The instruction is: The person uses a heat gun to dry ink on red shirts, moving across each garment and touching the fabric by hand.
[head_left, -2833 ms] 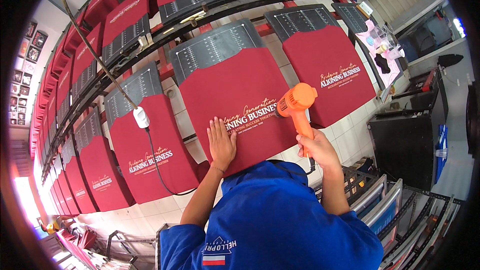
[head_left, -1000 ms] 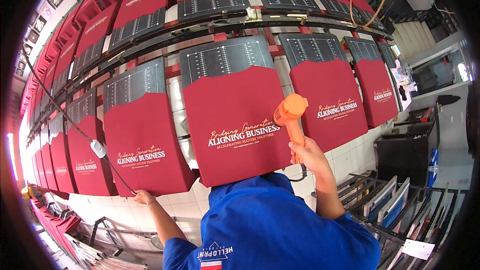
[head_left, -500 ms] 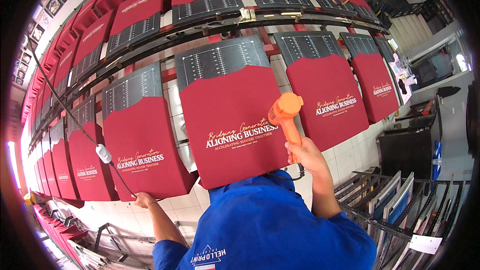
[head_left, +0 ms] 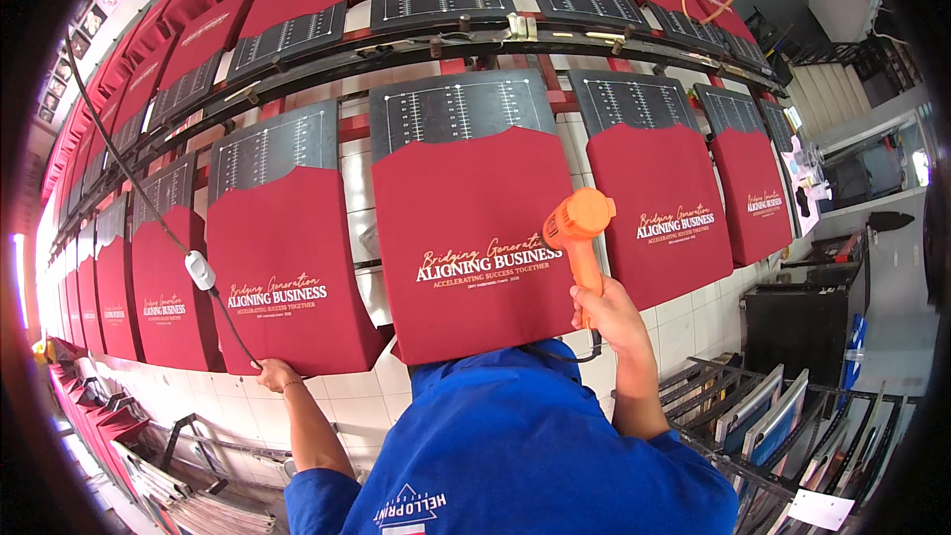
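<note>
Two hands: right hand (head_left: 606, 315) grips orange heat gun (head_left: 579, 228), left hand (head_left: 276, 374) touches maroon shirt (head_left: 287, 277).

A white tiled floor (head_left: 369, 173) shows in strips between long curving rows of dark metal printing pallets (head_left: 456, 109). To the right stand a black boxy cabinet (head_left: 802, 322) and a slanted metal rack of framed screens (head_left: 768, 416), with a pale staircase (head_left: 837, 89) beyond. Bright daylight glares at the far left edge (head_left: 20, 277).
</note>
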A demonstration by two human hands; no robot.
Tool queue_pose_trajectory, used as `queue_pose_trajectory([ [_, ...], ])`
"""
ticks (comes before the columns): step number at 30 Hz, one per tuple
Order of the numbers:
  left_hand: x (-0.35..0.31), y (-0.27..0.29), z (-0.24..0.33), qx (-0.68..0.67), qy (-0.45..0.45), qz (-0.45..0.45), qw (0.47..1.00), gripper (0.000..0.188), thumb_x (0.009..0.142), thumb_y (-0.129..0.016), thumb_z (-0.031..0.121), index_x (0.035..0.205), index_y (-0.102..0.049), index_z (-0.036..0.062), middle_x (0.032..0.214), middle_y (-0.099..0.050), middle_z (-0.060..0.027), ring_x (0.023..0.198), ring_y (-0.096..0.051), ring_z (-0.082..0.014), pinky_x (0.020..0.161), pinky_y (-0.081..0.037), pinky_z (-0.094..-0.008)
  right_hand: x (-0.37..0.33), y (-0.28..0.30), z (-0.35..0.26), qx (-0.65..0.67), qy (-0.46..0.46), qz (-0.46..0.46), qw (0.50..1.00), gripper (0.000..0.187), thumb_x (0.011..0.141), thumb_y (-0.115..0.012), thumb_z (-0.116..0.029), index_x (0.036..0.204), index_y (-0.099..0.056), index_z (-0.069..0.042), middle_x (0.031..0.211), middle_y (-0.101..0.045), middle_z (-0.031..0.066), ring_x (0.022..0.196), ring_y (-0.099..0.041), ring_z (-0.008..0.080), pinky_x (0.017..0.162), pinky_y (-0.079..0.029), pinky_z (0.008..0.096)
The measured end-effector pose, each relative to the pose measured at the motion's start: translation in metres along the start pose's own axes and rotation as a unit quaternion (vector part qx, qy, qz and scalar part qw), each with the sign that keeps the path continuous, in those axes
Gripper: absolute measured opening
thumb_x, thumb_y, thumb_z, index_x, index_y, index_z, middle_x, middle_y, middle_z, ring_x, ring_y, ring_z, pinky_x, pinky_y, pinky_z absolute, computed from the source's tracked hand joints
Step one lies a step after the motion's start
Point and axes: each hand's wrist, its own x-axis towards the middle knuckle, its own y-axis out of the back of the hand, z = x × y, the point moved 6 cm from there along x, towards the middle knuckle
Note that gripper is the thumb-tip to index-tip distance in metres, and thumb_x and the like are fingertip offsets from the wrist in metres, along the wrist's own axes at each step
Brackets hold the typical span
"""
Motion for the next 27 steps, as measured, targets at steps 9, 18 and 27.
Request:
queue_pose_trajectory([
  [9, 0.001, 0.000, 0.000, 0.009, 0.003, 0.012, 1.000, 0.072, 0.094, -0.043, 0.057, 0.118, -0.057, -0.0094, 0.116, -0.061, -0.0320, 0.108, -0.061, -0.0447, 0.094, -0.048, -0.0491, 0.009, -0.010, -0.007, 0.000, 0.020, -0.020, 1.000, 0.016, 0.091, -0.062, -0.018, 0.094, -0.055, -0.004, 0.074, -0.055, 0.0012, 0.057, -0.058, 0.0111, 0.053, -0.049, 0.0259],
  [18, 0.005, -0.001, -0.002, 0.002, 0.000, 0.022, 1.000, 0.070, 0.093, -0.046, 0.057, 0.114, -0.060, -0.0085, 0.113, -0.062, -0.0319, 0.105, -0.062, -0.0466, 0.092, -0.049, -0.0496, 0.003, -0.012, -0.016, -0.025, -0.029, -0.046, 0.998, 0.014, 0.092, -0.061, -0.016, 0.094, -0.055, -0.003, 0.074, -0.055, 0.0009, 0.057, -0.058, 0.0105, 0.052, -0.048, 0.0252],
  [27, 0.006, -0.002, -0.005, -0.009, -0.001, 0.042, 0.999, 0.070, 0.092, -0.048, 0.058, 0.108, -0.062, -0.0096, 0.106, -0.064, -0.0318, 0.099, -0.064, -0.0456, 0.087, -0.051, -0.0502, 0.002, -0.025, -0.010, -0.008, -0.023, -0.066, 0.998, 0.013, 0.092, -0.060, -0.016, 0.096, -0.055, -0.004, 0.074, -0.055, 0.0006, 0.057, -0.058, 0.0101, 0.052, -0.047, 0.0247],
])
